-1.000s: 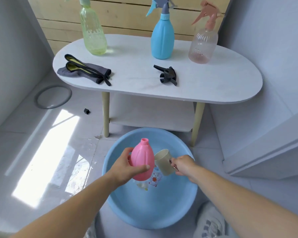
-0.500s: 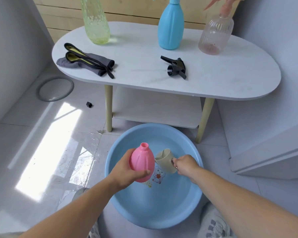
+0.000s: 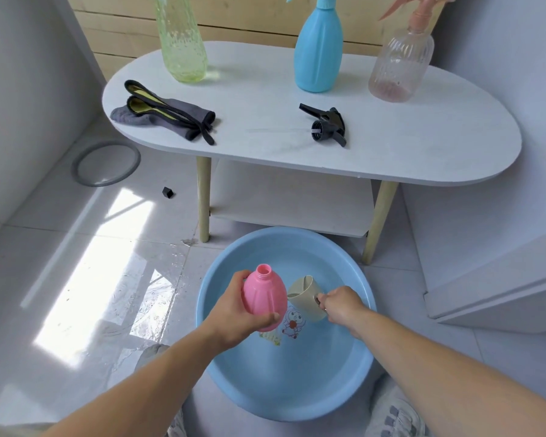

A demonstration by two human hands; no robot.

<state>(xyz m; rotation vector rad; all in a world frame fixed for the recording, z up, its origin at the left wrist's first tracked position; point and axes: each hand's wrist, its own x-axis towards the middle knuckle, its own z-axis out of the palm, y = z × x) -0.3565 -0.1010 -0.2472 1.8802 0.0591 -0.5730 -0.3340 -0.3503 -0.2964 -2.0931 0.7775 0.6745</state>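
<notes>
Head view: the only one I have, looking down over both forearms.
Left hand [image 3: 234,313]: I see it wrapped round the lower body of the pink bottle [image 3: 264,299], thumb across the near side.
Pink bottle: nearly upright, neck uncapped and open, held above the left half of the basin [image 3: 297,380].
Right hand [image 3: 341,305]: curled tight, pinching the handle of the cup [image 3: 303,294].
Cup: beige, tipped over with its mouth toward the pink bottle, just beside its shoulder; I cannot tell whether they touch.
Basin: blue, on the floor just in front of the table's near edge, with a cartoon print on its bottom.
Table [image 3: 423,146]: white oval on pale legs, with a shelf beneath.
Far edge: green bottle [image 3: 182,42] at left, blue bottle [image 3: 318,48] in the middle, clear bottle [image 3: 401,64] with a pink sprayer at right, all standing.
Spray head [image 3: 327,126]: black, lying on its side, right of the middle.
Cloth [image 3: 167,113]: grey and yellow, folded at the left end.
Floor: a grey ring [image 3: 106,164] by the left wall, a small black cap [image 3: 168,193] near the left table leg.
</notes>
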